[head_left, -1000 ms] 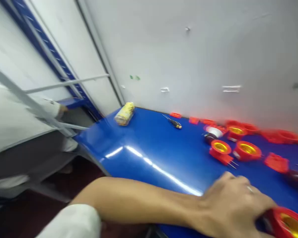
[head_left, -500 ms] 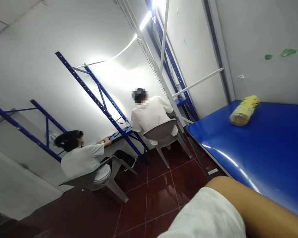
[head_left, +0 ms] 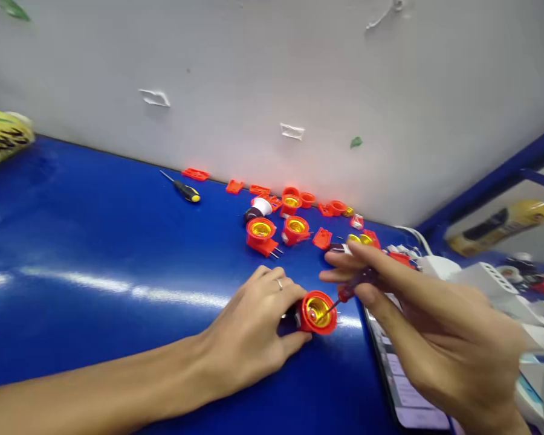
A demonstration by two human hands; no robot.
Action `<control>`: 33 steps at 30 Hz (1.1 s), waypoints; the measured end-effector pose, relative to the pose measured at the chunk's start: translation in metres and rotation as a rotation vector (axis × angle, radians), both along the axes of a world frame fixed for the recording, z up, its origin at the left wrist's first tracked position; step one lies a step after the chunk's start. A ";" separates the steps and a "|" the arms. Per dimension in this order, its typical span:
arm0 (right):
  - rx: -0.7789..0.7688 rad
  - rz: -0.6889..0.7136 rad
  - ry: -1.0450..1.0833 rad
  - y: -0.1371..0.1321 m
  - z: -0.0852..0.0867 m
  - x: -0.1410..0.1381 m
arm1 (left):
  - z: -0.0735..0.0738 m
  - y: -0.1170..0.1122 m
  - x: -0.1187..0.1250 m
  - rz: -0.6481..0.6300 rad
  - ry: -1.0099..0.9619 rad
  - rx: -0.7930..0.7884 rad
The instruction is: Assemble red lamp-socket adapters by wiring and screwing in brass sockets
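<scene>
My left hand [head_left: 256, 323] rests on the blue table [head_left: 95, 254], its fingers closed around a red bulb socket [head_left: 316, 308] with a brass threaded inside facing up toward me. In my right hand [head_left: 448, 326] is a screwdriver [head_left: 356, 283] with a dark purple and red handle, pinched between thumb and fingers. Its thin shaft slants down into the socket's opening. Whether the tip touches a screw I cannot tell. Metal prongs stick out at the right of the held socket. Just behind the hands stand two more sockets, a left one [head_left: 260, 232] and a right one [head_left: 296, 229].
A phone [head_left: 403, 380] lies under my right hand. Several red plastic parts [head_left: 321, 238] line the wall, with a black and yellow screwdriver [head_left: 185, 190] to their left. White power adapters [head_left: 485, 284] crowd the right side. A yellow-wrapped bottle [head_left: 2, 138] lies far left.
The view has swung right, from two seated people and the floor to the table and wall. Both hands, the held socket and the screwdriver are now visible.
</scene>
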State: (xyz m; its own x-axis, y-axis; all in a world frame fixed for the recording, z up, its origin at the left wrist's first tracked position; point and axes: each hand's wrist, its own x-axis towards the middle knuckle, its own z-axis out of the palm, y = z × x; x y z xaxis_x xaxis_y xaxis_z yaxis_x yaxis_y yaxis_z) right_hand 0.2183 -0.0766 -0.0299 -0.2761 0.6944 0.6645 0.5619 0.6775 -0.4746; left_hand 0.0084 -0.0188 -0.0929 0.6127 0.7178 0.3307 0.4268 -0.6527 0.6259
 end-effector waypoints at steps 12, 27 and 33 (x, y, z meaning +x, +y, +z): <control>0.227 -0.143 -0.171 0.019 0.012 -0.009 | 0.002 0.001 0.002 0.019 0.014 0.056; 0.346 -0.327 -0.270 0.020 0.024 -0.009 | 0.003 0.002 0.002 0.017 0.021 0.083; 0.109 -0.031 -0.273 0.022 0.017 0.000 | 0.003 0.003 0.002 0.037 0.053 0.091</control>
